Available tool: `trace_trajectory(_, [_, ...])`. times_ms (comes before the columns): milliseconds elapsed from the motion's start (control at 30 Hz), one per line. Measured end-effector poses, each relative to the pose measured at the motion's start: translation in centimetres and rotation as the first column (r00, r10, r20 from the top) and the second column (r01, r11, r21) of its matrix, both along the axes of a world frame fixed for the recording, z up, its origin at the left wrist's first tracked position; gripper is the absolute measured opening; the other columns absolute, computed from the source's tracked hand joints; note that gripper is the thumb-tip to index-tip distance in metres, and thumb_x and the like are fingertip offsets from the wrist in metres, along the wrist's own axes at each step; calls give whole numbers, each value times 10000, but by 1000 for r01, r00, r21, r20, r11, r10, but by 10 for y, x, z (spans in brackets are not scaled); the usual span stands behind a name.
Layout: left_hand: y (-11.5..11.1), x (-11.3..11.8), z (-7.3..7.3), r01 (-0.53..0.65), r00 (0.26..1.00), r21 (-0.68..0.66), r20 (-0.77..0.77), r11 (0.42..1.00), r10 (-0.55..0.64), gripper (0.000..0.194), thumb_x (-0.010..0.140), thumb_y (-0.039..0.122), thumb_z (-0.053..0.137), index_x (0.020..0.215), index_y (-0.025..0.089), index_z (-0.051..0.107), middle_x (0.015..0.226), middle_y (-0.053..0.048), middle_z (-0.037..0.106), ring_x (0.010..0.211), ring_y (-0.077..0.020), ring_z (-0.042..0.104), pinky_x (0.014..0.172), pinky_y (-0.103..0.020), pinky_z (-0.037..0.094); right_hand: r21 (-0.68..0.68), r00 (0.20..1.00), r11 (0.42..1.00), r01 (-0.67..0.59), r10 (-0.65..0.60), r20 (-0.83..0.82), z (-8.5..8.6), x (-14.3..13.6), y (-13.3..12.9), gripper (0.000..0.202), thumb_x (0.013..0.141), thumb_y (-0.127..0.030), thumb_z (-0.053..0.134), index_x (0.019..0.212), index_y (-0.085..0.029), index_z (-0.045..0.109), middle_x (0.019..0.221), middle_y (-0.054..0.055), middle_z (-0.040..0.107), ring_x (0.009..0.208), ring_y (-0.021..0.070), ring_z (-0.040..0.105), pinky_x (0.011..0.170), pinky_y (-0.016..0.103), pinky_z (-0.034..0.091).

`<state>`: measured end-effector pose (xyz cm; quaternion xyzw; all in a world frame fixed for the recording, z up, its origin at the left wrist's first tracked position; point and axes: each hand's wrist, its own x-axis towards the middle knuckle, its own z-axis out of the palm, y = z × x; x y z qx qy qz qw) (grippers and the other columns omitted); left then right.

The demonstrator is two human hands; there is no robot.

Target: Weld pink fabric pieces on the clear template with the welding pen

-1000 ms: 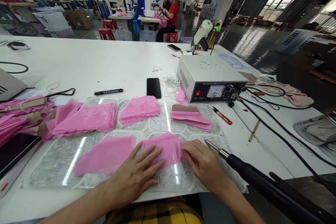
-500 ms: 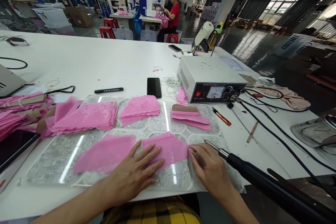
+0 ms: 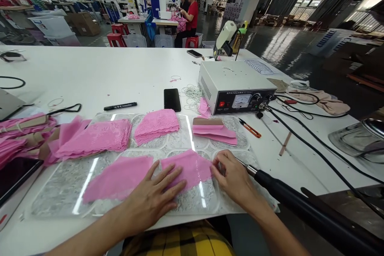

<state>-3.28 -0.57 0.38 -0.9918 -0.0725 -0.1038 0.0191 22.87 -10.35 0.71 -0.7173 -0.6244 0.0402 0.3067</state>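
My left hand [image 3: 154, 196] lies flat with fingers spread, its fingertips on the left part of a pink fabric piece [image 3: 195, 168]. At that piece's right edge, my right hand [image 3: 232, 176] has its fingers drawn together in a pinch on the fabric. A second pink piece [image 3: 120, 178] lies flat to the left. Both rest on a clear patterned mat [image 3: 54, 192]. Behind them are a lace stack [image 3: 96, 138], a smaller stack [image 3: 157, 126] and folded pink fabric with a brown card [image 3: 214, 130]. A black-handled tool [image 3: 282, 192] has its metal tip beside my right hand.
A control box [image 3: 240, 84] stands at the back right, with cables running right. Nearby are a phone [image 3: 172, 100], a pen [image 3: 120, 106], an orange cutter [image 3: 250, 128] and a glass jar [image 3: 358, 140]. Pink bundles lie at left. A person in red [image 3: 192, 14] sits far behind.
My right hand has moved slightly up and left, closer over the fabric's right edge, and now covers the tool's tip more. My left hand stays spread on the fabric. The view has shifted slightly.
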Motion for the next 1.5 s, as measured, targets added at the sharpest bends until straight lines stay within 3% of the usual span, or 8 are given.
trace_trajectory(100, [0, 0, 3, 8, 1000, 15, -19, 1000, -7, 461, 1015, 369, 434, 1460, 253, 402, 1514, -70, 407, 1403, -254, 377, 1208, -526, 118, 110, 999, 993, 32, -33, 11, -3, -1, -5, 62, 869, -168, 518, 890, -206, 561, 861, 30, 581, 604, 111, 558, 537, 255, 494])
trace_trajectory(267, [6, 11, 14, 47, 999, 9, -24, 999, -47, 441, 1025, 341, 415, 1444, 204, 425, 1495, -66, 434, 1404, -237, 376, 1221, -490, 27, 264, 995, 961, -87, 70, 73, -4, -3, -26, 196, 874, -107, 531, 1017, -220, 605, 922, 53, 623, 844, 154, 640, 719, 270, 557])
trace_trajectory(400, [15, 27, 18, 101, 991, -63, -86, 993, -106, 491, 999, 357, 481, 1465, 230, 390, 1530, -63, 372, 1433, -270, 316, 1215, -515, 70, 218, 984, 965, -145, 117, 134, -9, -4, -38, 308, 868, -94, 538, 1127, -239, 615, 979, 62, 651, 912, 183, 641, 781, 324, 563])
trace_trajectory(533, [20, 36, 13, 93, 985, -93, -137, 991, -105, 527, 985, 385, 510, 1476, 257, 367, 1544, -68, 342, 1436, -294, 302, 1200, -542, 120, 255, 995, 966, -47, 24, 93, -12, -1, -35, 242, 890, -161, 541, 1113, -219, 615, 982, 73, 655, 923, 188, 652, 787, 315, 570])
trace_trajectory(867, [17, 32, 1, 63, 996, -1, -69, 998, -63, 494, 1031, 410, 378, 1495, 249, 338, 1553, -77, 329, 1447, -283, 281, 1204, -502, 115, -47, 1000, 999, 4, -4, -10, -1, 2, -10, 122, 882, -209, 509, 763, -201, 536, 859, 38, 574, 677, 136, 591, 585, 273, 499])
trace_trajectory(1067, [16, 32, 2, 56, 995, -33, -76, 998, -59, 501, 1014, 404, 431, 1483, 243, 365, 1545, -91, 344, 1439, -294, 297, 1196, -516, 142, 69, 995, 993, 92, -94, 26, -3, 2, -17, 49, 880, -233, 545, 845, -200, 555, 877, 36, 582, 620, 115, 570, 534, 249, 475])
trace_trajectory(1300, [19, 34, 5, 69, 995, -46, -70, 997, -72, 512, 1005, 414, 450, 1478, 237, 367, 1540, -98, 355, 1438, -272, 306, 1201, -492, 131, 189, 985, 976, -104, 75, 158, -10, 1, -27, 188, 889, -157, 541, 1036, -226, 636, 1020, 70, 616, 833, 147, 626, 718, 268, 543])
trace_trajectory(1500, [20, 36, 1, 57, 994, -11, -90, 998, -57, 502, 1012, 424, 426, 1477, 243, 371, 1544, -98, 347, 1427, -286, 325, 1195, -495, 138, 142, 999, 989, 31, -35, 29, -9, 3, -21, 118, 885, -243, 546, 964, -191, 616, 1011, 94, 616, 837, 175, 653, 662, 275, 554])
